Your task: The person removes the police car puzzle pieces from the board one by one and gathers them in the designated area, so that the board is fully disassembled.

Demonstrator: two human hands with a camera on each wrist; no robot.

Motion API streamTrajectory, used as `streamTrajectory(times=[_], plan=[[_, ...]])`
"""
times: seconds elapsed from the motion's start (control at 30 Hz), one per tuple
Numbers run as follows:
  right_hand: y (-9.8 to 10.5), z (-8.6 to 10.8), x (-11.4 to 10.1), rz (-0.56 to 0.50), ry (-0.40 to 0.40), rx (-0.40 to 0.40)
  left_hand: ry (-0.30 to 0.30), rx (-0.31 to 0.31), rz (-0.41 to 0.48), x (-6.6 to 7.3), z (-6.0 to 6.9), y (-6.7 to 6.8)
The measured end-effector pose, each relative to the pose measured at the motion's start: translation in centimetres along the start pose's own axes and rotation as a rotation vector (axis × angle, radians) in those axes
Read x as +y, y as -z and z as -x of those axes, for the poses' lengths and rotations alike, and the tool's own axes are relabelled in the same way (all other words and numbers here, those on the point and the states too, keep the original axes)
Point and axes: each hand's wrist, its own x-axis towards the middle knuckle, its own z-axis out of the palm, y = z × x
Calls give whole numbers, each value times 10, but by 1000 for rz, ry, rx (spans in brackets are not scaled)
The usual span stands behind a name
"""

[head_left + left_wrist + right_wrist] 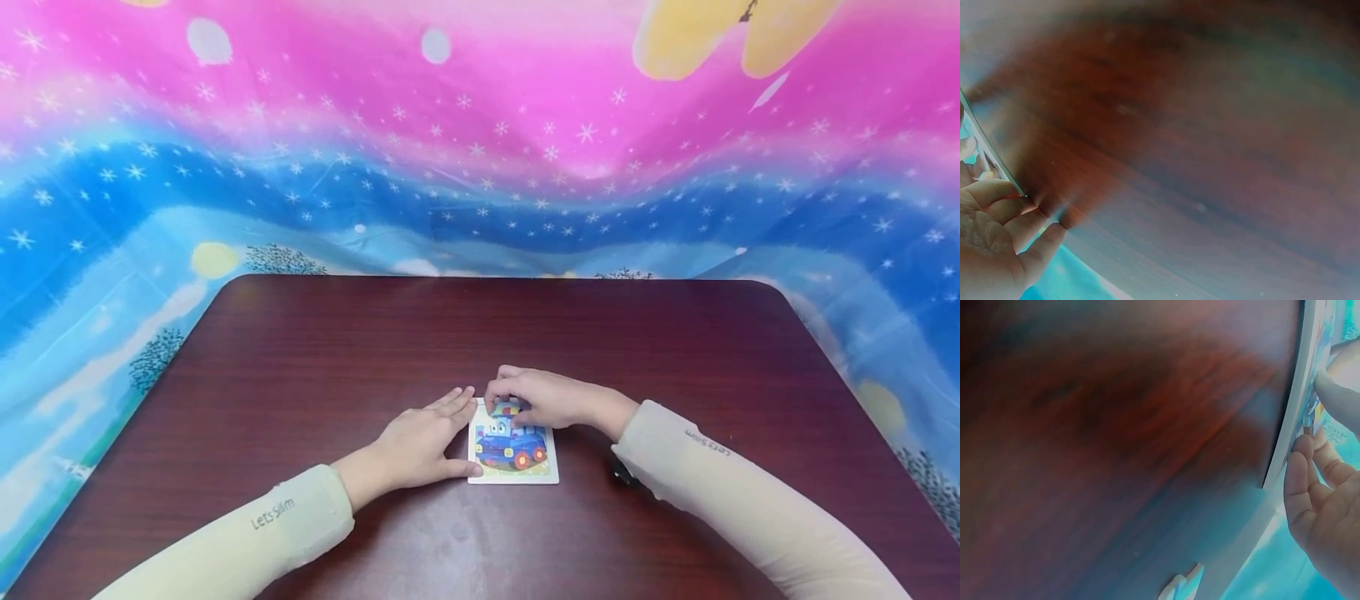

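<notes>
A small square picture puzzle (513, 478) of a blue cartoon car lies flat on the table with a pale frame. My left hand (423, 446) lies along its left side, fingers stretched out and thumb at the lower left corner. In the left wrist view, my left hand's fingers are extended by the board edge. From the upper right, my right hand (543, 397) reaches over the board and pinches a small colourful puzzle piece (1318, 414) against its top part. The fingers partly hide that piece. A loose puzzle piece (1186, 585) lies on the table in the right wrist view.
The dark wooden table (300, 350) has rounded far corners. Behind it and down its sides hangs a pink and blue cloth (480, 150) with snowflakes. A small black object (622, 475) shows beneath the right cuff.
</notes>
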Motion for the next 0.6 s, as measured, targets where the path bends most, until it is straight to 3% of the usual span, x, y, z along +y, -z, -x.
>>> streamTrajectory(times=[0.3,0.6], plan=[[2,1,5,-89,39,14,-5,8,3,0,0,-1],[3,3,7,-192,5,15,-14,15,-6,0,0,-1]])
